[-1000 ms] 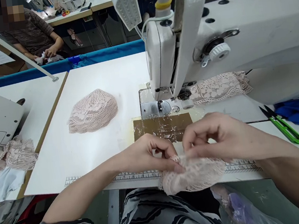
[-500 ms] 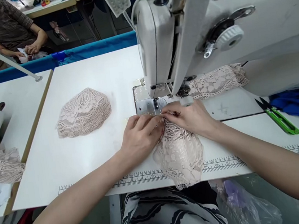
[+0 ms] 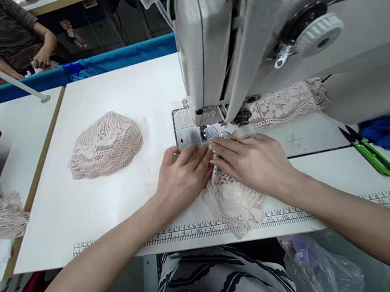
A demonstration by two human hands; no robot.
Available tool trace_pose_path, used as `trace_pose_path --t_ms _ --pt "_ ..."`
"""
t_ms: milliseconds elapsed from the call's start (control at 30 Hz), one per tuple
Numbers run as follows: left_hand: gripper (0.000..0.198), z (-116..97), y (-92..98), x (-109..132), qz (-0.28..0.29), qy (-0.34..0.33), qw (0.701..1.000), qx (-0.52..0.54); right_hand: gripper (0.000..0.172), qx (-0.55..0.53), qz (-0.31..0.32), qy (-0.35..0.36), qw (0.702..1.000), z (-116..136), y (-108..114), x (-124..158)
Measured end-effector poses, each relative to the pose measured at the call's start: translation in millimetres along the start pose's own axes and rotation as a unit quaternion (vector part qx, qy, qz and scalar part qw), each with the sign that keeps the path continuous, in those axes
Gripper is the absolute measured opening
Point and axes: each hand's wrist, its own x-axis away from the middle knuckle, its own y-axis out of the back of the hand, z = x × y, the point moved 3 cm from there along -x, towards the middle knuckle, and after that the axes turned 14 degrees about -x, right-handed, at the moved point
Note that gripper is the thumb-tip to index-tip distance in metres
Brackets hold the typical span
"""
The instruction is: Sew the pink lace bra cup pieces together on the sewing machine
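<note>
A pink lace piece (image 3: 235, 200) lies on the white sewing table (image 3: 116, 198), its far edge at the presser foot (image 3: 203, 134) of the white sewing machine (image 3: 274, 37). My left hand (image 3: 182, 176) lies flat on the lace's left edge, fingers stretched toward the needle plate. Beside it my right hand (image 3: 253, 160) presses the lace's right side, fingers extended and touching the left hand's fingertips.
A stack of pink lace pieces (image 3: 104, 145) sits left of the machine. More lace (image 3: 285, 101) lies behind the needle. Green thread snips (image 3: 371, 152) rest at the right. Another person (image 3: 14, 35) works at the far left. A ruler strip (image 3: 177, 235) runs along the table's front edge.
Both hands carried the lace from the table's front edge up to the presser foot and laid it flat. The lace has since slid a little further toward the needle.
</note>
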Motion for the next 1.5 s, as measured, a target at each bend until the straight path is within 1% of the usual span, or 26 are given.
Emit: trace_pose_path --t_ms 67,133,267,433,833,1033,1300,1433,1500 --pt "0.026 0.0 0.1 -0.9 0.005 0.002 1.000 -0.011 0.037 0.013 0.023 -0.015 1.000 -0.4 -5.0 -0.5" --pt "0.025 -0.8 1.1 -0.6 0.006 0.002 1.000 -0.020 0.039 0.017 0.033 -0.020 0.999 -2.4 -8.1 -1.1" --pt "0.027 -2.3 2.0 1.3 0.007 0.007 1.000 -0.018 0.037 0.008 0.038 -0.025 0.999 -7.8 -11.1 -2.0" --pt "0.031 -1.3 -1.8 2.2 0.008 0.022 1.000 -0.003 0.038 0.008 0.039 -0.022 0.999 -12.7 -14.1 -3.4" --pt "0.029 -4.1 0.6 2.3 0.012 0.030 0.999 -0.015 0.038 0.018 0.036 -0.019 0.999 -14.5 -15.6 -3.8" --pt "0.028 -2.0 -1.6 1.2 0.016 0.031 0.999 -0.030 0.038 0.012 0.038 -0.020 0.999 -16.2 -15.6 -4.5" --pt "0.031 0.5 -3.7 -1.0 0.042 0.030 0.998 -0.037 0.041 0.022 0.050 -0.020 0.998 -21.0 -17.2 -4.4" --pt "0.032 1.1 -3.8 -0.8 0.061 0.035 0.997 -0.038 0.039 0.013 0.051 -0.019 0.998 -26.3 -16.7 -6.1" --pt "0.033 0.8 -3.4 -0.8 0.065 0.035 0.996 -0.042 0.037 0.008 0.045 -0.008 0.999 -28.5 -15.6 -7.1"
